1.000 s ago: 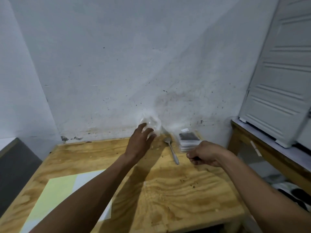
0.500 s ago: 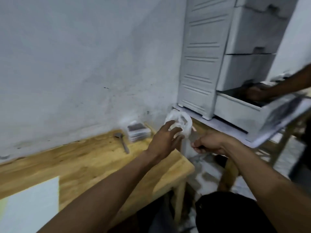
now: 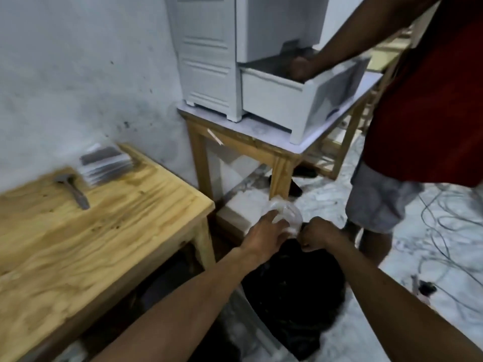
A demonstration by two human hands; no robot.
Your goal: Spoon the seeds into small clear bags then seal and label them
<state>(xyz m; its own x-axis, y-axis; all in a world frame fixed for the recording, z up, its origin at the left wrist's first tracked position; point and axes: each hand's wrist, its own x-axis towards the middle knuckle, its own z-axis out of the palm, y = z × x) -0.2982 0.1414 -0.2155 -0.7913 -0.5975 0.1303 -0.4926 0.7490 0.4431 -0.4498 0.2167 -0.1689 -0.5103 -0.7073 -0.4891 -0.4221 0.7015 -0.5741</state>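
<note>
My left hand [image 3: 264,232] grips a clear plastic container [image 3: 286,214] from the left, off the table's right end and above a black bag [image 3: 290,296] on the floor. My right hand [image 3: 317,235] is curled into a fist right beside the container; nothing shows inside the fist. A metal spoon [image 3: 74,192] lies on the wooden table [image 3: 109,231] near the wall. Next to the spoon sits a stack of small clear bags [image 3: 105,163], blurred.
Another person in a red shirt [image 3: 428,100] stands close on the right, one hand reaching into an open white drawer [image 3: 295,100] of a cabinet on a second wooden table [image 3: 261,147]. Cables [image 3: 449,231] trail across the pale floor at right.
My view has swung right and down, away from the table. Both hands moved off the table's right end with the clear container, which now hangs over the black bag.
</note>
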